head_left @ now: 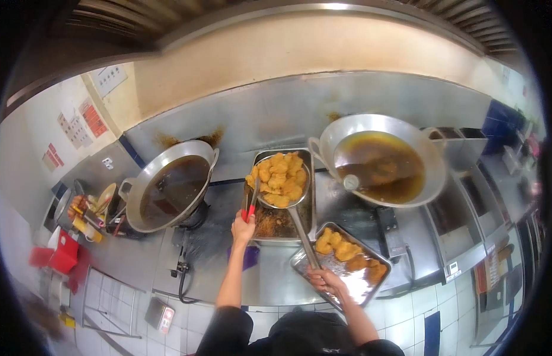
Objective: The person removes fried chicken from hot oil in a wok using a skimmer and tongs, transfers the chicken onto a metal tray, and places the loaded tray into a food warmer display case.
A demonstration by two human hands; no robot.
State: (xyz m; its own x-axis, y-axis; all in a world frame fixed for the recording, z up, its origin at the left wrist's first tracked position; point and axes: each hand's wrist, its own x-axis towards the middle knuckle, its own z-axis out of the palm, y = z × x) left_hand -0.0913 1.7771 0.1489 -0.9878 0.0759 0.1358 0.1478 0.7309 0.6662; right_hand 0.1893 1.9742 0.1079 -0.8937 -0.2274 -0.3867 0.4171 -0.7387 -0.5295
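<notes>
Two hands (243,228), red-handled tongs (252,204), strainer (300,228) of fried pieces (280,177)

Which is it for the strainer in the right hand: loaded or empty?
Loaded: golden fried pieces are heaped in the strainer, whose handle the right hand grips.

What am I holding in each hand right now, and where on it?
Left hand: red-handled metal tongs, by the red grips. Right hand: long-handled metal strainer, near its handle's end.
</notes>
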